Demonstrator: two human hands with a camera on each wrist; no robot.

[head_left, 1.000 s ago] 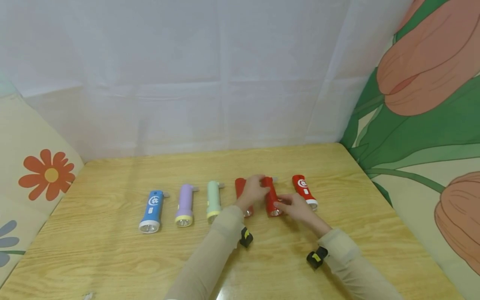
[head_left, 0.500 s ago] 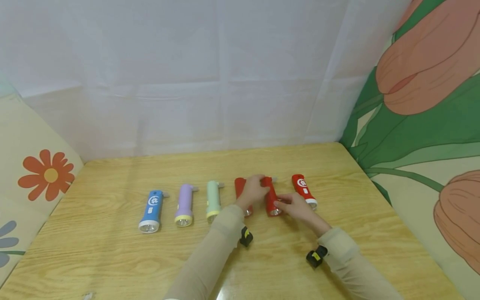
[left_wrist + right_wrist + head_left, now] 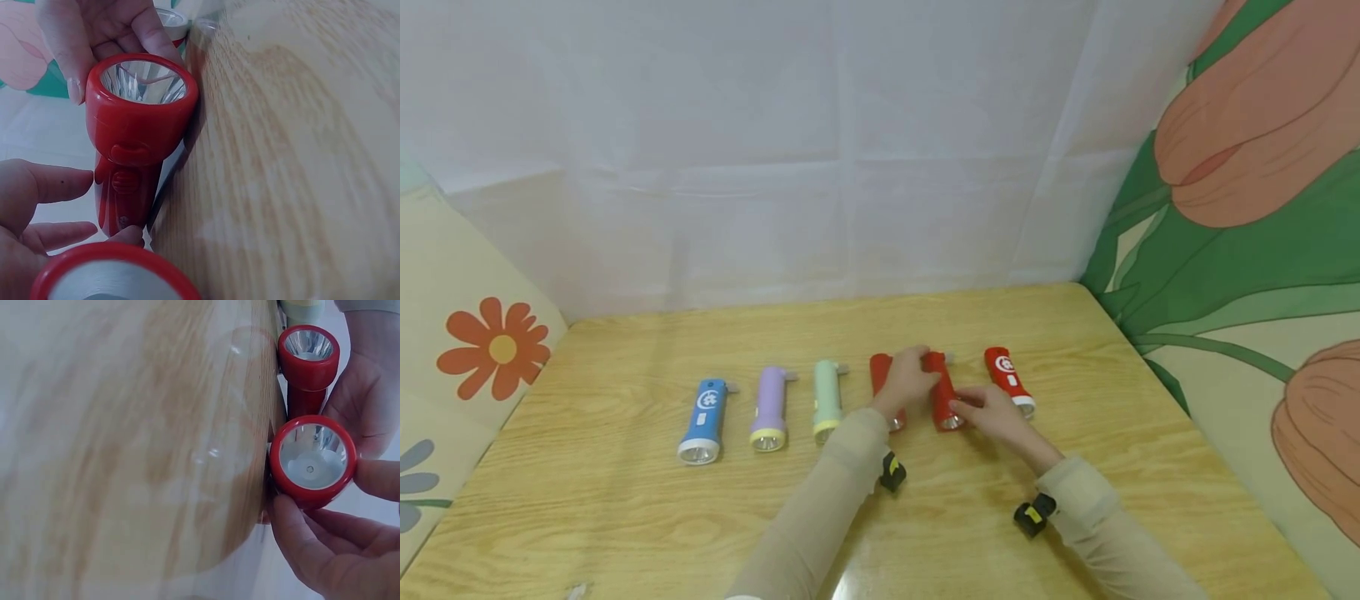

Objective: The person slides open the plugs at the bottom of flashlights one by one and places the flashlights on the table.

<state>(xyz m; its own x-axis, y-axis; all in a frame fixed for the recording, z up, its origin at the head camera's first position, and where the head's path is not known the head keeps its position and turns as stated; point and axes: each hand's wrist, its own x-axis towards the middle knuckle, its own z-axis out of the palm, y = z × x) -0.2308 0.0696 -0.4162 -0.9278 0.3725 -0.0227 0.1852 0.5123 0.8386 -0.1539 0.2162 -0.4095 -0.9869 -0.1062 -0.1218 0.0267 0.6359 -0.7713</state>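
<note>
A red flashlight (image 3: 945, 402) lies on the table with its lens toward me, between my two hands. My left hand (image 3: 907, 385) holds its tail end, reaching over a second red flashlight (image 3: 880, 372) just to the left. At the lens end, my right hand (image 3: 997, 414) pinches the rim between thumb and fingers. The right wrist view shows the thumb on one side of the lens head (image 3: 312, 464) and fingertips (image 3: 289, 515) under the other. In the left wrist view the switch side of the flashlight body (image 3: 127, 187) shows beside the left fingers.
A red flashlight with a white rim (image 3: 1009, 380) lies right of my hands. Leftward in the row are a mint-green flashlight (image 3: 827, 398), a purple one (image 3: 771, 404) and a blue one (image 3: 705, 417). A white cloth (image 3: 760, 167) hangs behind the wooden table (image 3: 625, 517).
</note>
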